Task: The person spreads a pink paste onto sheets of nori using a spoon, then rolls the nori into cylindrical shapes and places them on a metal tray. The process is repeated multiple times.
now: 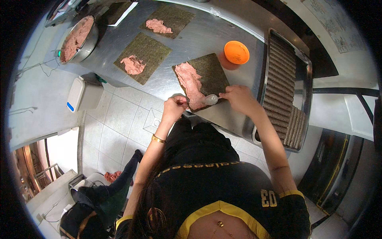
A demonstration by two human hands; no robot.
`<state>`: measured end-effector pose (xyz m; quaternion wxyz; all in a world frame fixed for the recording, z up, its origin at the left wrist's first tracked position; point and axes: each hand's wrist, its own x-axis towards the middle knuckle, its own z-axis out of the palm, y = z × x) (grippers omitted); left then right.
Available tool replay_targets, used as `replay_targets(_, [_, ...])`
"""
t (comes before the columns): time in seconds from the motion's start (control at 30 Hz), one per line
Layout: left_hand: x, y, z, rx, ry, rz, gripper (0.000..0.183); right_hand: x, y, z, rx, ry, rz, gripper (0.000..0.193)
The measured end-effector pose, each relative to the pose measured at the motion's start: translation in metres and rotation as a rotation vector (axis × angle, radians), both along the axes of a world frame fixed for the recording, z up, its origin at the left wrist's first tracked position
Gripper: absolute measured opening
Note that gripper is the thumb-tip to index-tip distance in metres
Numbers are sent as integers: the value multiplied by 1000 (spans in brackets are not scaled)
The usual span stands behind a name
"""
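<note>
A dark green seaweed sheet lies on the metal table's front edge, with pink ground meat paste spread in a band along its left side. My right hand is closed on the handle of a spoon, whose bowl touches the paste near the sheet's front corner. My left hand pinches at the sheet's near left edge, beside the paste; the fingertips partly hide that edge. To the left lie a second seaweed sheet and, farther back, a third sheet, each with a lump of paste.
An orange bowl stands behind the sheet. At right, a metal tray holds rows of dark rolls. A metal bowl of pink paste sits at far left. A white bin stands below; another person is at lower left.
</note>
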<state>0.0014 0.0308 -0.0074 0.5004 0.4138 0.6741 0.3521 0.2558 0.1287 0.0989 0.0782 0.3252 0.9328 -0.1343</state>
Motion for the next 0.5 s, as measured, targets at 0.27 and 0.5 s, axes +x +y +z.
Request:
replay_targets(0.27, [-4, 0, -3, 15, 77, -29, 11, -9, 33, -8, -103, 202, -167, 35])
replay_targets(0.5, [-3, 1, 4, -30, 75, -48, 8, -34, 21, -22, -73, 97, -163, 36])
